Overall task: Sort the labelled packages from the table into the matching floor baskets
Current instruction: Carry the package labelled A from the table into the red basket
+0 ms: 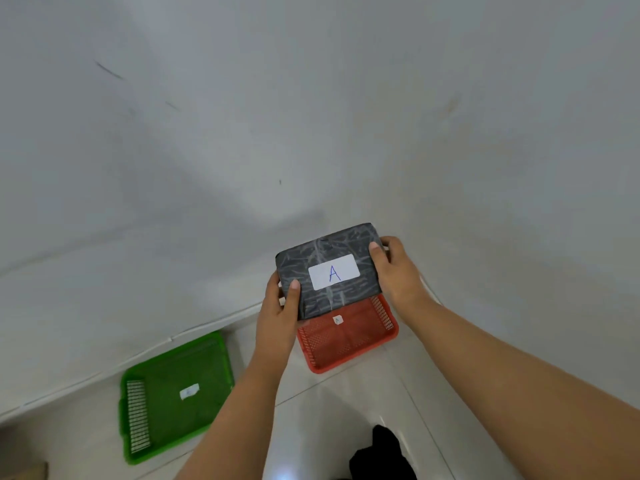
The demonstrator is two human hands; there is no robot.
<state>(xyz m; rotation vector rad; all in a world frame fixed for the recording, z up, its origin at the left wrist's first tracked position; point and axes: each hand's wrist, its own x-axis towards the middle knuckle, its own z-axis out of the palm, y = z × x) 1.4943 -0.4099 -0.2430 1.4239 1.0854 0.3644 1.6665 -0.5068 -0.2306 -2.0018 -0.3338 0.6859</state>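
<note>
A dark grey wrapped package [329, 247] with a white label marked "A" is held level in the air by both hands. My left hand [278, 313] grips its near left corner, thumb on top. At the far right edge my right hand [398, 271] does the same. Directly below and slightly nearer lies a red mesh basket [349, 344] on the floor, with a small white tag inside; the package hides its far part. A green basket [173, 393] with a white tag sits on the floor to the left.
Both baskets stand against a white wall along a pale tiled floor [346, 410]. A dark shape [381, 455] shows at the bottom edge, below the hands. A brown corner [24, 472] pokes in at the bottom left.
</note>
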